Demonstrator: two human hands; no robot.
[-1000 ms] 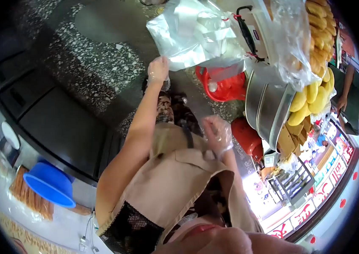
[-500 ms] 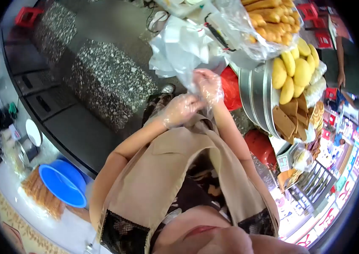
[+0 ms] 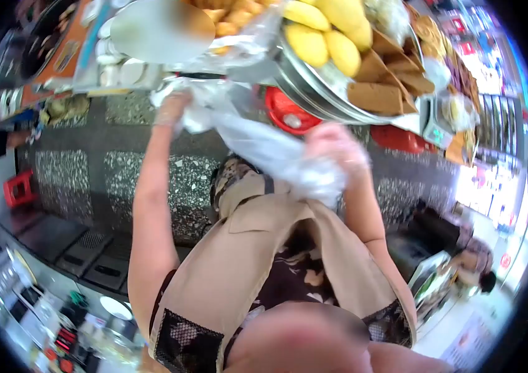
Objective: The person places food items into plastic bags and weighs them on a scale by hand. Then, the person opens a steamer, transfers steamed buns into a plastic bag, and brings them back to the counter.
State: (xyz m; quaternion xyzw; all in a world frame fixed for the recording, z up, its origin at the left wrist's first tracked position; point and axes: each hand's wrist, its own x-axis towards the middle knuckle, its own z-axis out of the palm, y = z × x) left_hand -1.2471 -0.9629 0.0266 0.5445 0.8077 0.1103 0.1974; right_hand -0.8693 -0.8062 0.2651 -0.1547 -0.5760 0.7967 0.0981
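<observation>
My left hand (image 3: 174, 110), in a clear plastic glove, is closed on white plastic bags (image 3: 199, 115) that hang at the counter's edge. Its fingertips are partly hidden among the folds. My right hand (image 3: 337, 148), also gloved and smeared by motion, grips a translucent plastic bag (image 3: 258, 146). The bag stretches from the hanging bunch across to my right hand, with a crumpled part (image 3: 320, 180) drooping below that hand in front of my beige apron (image 3: 264, 214).
Beyond my hands are yellow oblong food pieces (image 3: 326, 34) and brown slabs (image 3: 376, 96) on round metal trays (image 3: 317, 90). A red tub (image 3: 289, 112) sits below. A red stool (image 3: 20, 189) stands left; another person (image 3: 472, 252) works at right.
My hands have moved apart, left hand to the left and right hand to the right, with the bag stretched between them. The view has turned, bringing the counter across the top.
</observation>
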